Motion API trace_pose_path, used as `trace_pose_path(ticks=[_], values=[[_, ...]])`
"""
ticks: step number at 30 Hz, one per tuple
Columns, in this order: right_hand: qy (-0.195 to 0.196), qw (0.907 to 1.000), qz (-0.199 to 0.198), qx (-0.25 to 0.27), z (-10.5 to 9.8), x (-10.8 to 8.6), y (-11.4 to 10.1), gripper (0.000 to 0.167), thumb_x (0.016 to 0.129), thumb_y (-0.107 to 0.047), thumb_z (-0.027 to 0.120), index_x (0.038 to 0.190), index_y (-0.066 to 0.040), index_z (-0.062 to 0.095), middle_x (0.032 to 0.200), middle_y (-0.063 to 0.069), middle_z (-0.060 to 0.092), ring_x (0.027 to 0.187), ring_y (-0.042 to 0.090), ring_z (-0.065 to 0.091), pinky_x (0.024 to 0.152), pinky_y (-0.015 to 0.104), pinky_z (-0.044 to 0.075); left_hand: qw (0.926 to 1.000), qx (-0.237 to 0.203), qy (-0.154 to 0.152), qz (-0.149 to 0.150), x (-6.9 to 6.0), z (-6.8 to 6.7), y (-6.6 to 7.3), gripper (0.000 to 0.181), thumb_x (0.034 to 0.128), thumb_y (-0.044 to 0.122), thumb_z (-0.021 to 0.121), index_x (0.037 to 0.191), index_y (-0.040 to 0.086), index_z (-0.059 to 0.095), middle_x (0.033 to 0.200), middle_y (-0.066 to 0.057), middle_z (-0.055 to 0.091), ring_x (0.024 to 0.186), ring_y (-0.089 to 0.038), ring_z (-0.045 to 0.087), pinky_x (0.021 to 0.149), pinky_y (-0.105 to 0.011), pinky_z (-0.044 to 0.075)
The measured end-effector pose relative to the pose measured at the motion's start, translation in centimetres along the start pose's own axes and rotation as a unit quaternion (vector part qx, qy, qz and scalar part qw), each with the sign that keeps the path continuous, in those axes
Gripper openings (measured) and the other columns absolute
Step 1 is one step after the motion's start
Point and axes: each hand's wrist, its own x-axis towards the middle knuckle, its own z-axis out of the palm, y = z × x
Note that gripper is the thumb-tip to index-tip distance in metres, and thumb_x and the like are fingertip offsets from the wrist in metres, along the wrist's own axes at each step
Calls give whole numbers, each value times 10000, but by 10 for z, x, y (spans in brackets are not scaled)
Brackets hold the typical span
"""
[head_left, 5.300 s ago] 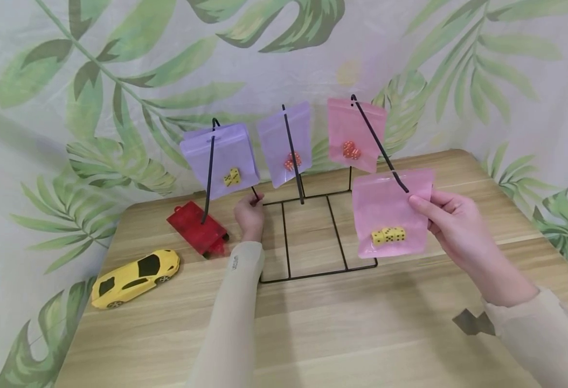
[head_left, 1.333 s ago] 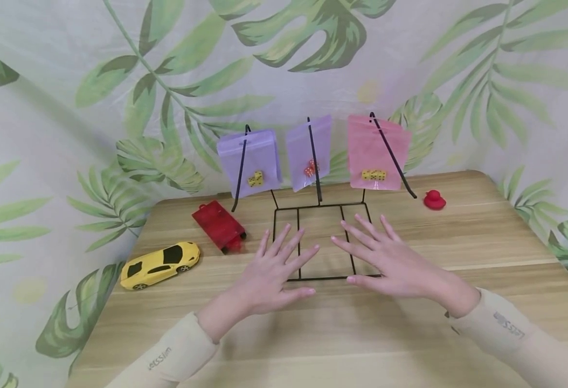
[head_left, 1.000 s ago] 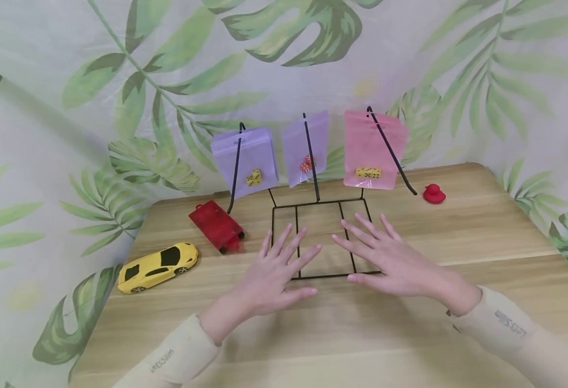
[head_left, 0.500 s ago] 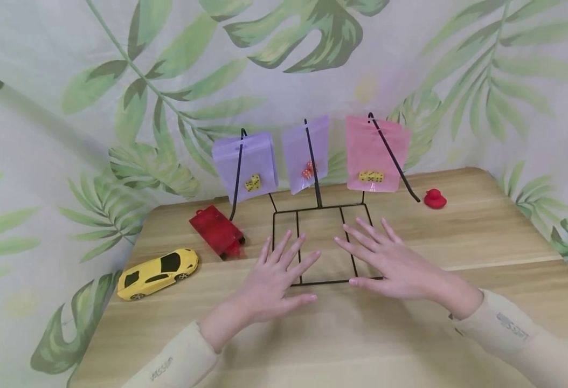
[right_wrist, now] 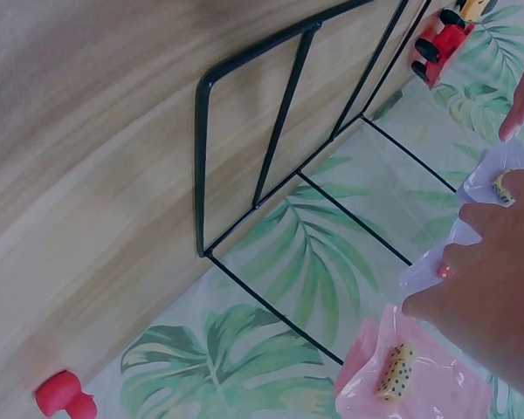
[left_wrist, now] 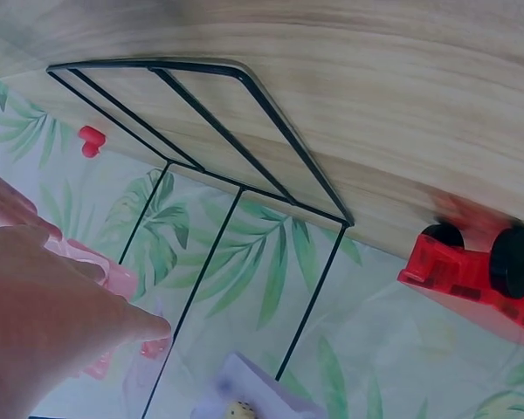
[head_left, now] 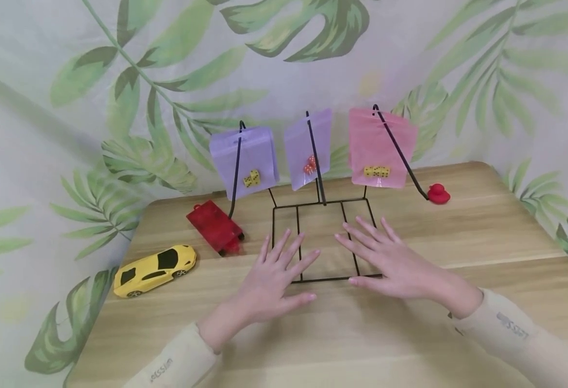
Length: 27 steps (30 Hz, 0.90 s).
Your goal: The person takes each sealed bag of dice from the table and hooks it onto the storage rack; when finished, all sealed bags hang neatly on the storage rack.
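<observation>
Both hands are held flat over the base of a black wire hook rack (head_left: 327, 279), fingers spread, holding nothing. The left hand (head_left: 273, 283) is over the base's left front, the right hand (head_left: 393, 265) over its right front; whether they touch the wires I cannot tell. Purple zip bags (head_left: 262, 153) with yellow dice (head_left: 252, 178) in the front one hang on the left hook. From the middle hook hangs a purple bag (head_left: 296, 146) with orange-red dice (head_left: 309, 165). A pink zip bag (head_left: 365, 143) containing yellow dice (head_left: 377, 171) hangs on the right hook, covering what is behind.
Left of the rack lie a red toy vehicle (head_left: 211, 223) with black wheels and a yellow toy car (head_left: 155, 271). A small red toy duck (head_left: 438, 195) sits to the right, near the right hook's tip. Behind the wooden table (head_left: 342, 334) hangs a leaf-patterned cloth (head_left: 167, 32).
Earlier the right hand pinched the pink bag at the right hook and the left gripped the rack. That bag now hangs there; both hands have let go. Over the last second they stay still.
</observation>
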Motion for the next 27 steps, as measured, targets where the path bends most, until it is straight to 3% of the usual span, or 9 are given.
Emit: trace_pose_path(ticks=[4, 11, 16, 22, 27], values=[[66, 10000, -24, 8, -3, -2, -2, 783, 931, -545, 567, 1572, -265, 215, 1666, 15, 155, 1546, 337, 74, 1219, 636, -10, 9999, 53, 94, 64, 0, -3, 2, 810, 894, 786, 48, 1569, 354, 162, 1677, -40, 11, 1549, -335, -3, 1216, -645, 62], [-15, 9999, 104, 0, -3, -8, -5, 782, 936, -546, 554, 1574, -331, 156, 1664, 20, 159, 1547, 339, 65, 1219, 635, -10, 9999, 38, -154, -36, -3, -6, 8, 783, 890, 792, 62, 1565, 397, 90, 1677, -14, -30, 1551, -302, -61, 1221, -632, 22], [-19, 9999, 97, -31, -3, -16, -11, 801, 927, -541, 576, 1573, -339, 148, 1659, 19, 179, 1543, 352, 82, 1222, 628, -24, 10000, -30, -74, 3, -9, -5, 16, 780, 896, 789, 76, 1567, 392, 88, 1678, -18, -26, 1549, -331, -27, 1213, -650, 32], [101, 9999, 83, -102, -11, -22, -17, 795, 937, -563, 548, 1575, -337, 131, 1662, 4, 162, 1547, 334, 75, 1233, 584, -74, 9997, -24, 252, 16, -14, -11, 22, 814, 884, 795, 38, 1565, 368, 165, 1679, -41, 32, 1549, -340, 4, 1211, -656, 47], [178, 9996, 65, -209, -20, -28, -23, 788, 945, -568, 527, 1578, -323, 127, 1665, 1, 140, 1550, 321, 65, 1234, 568, -93, 9999, 42, 155, -63, -17, -21, 26, 807, 880, 798, 37, 1566, 383, 130, 1678, -29, -4, 1550, -321, -34, 1220, -632, 5]])
